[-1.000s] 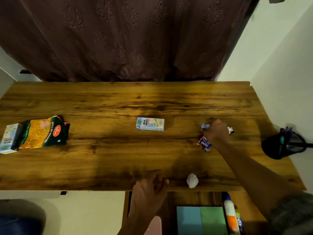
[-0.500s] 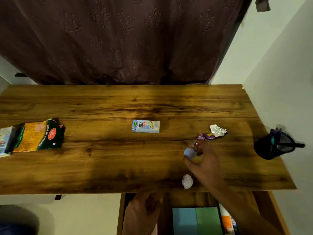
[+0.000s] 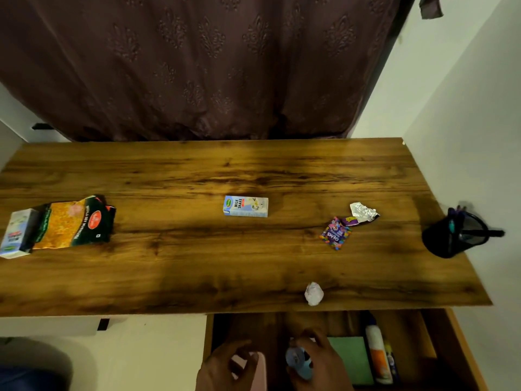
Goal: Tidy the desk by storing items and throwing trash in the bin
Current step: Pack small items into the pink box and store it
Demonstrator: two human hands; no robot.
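While both hands sit low over the open drawer (image 3: 439, 328) below the desk's near edge, the right hand (image 3: 318, 359) has its fingers curled round a small blue object (image 3: 298, 362), too blurred to identify, holding it above the drawer interior. The left hand (image 3: 225, 368) is beside it, fingers loosely bent around the edge of a pale pink item (image 3: 260, 371) at the drawer's left side; whether it actually grips that item cannot be told. Inside the drawer lie a green pad (image 3: 352, 359) and, to its right, a white-and-orange glue bottle (image 3: 376, 354) lying lengthwise. On the desk (image 3: 197, 263), a crumpled white paper ball (image 3: 313, 293) rests near the front edge, just above the drawer. Further back, a purple Gems candy wrapper (image 3: 336, 233) lies touching a crumpled silver foil wrapper (image 3: 363, 212). A milkshake carton (image 3: 245, 206) lies on its side near the desk centre. At the far left, an orange-and-green snack packet (image 3: 73, 222) lies against a second small carton (image 3: 15, 237). A black mesh pen holder (image 3: 454, 235) stands at the right edge by the wall.
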